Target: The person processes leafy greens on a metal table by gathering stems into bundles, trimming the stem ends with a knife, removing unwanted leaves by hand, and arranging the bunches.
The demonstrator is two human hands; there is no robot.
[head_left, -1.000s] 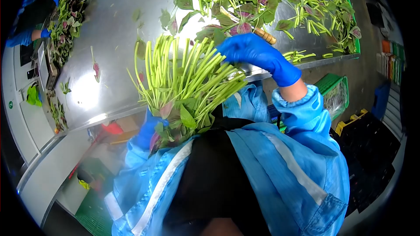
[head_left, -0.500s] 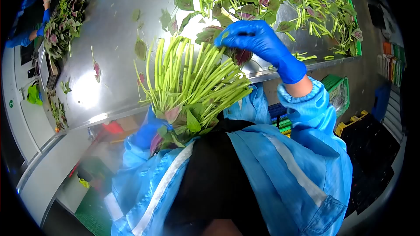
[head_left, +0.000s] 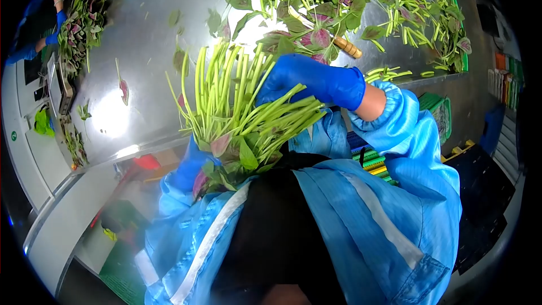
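A thick bunch of amaranth (head_left: 237, 96), green stems up and green-and-purple leaves down, stands in front of my chest. My left hand (head_left: 195, 166), in a blue glove, is closed around its leafy lower end, partly covered by leaves. My right hand (head_left: 310, 79), gloved in blue too, is pushed in among the stems on the bunch's right side. Its fingers look curled, and stems hide the fingertips, so whatever they grip is not visible. Just beyond the right hand, a wooden handle (head_left: 347, 47) sticks out from loose amaranth leaves on the table.
Loose amaranth (head_left: 395, 11) is heaped across the far right of the metal table (head_left: 152, 39). At the left, another person's gloved hand (head_left: 55, 34) is beside a large amaranth bunch (head_left: 87, 17). A green crate (head_left: 437, 113) stands below the table's right edge.
My right hand has moved down and left, from above the stem tips into the bunch's right side. The wooden handle has come into sight. My left hand keeps its hold.
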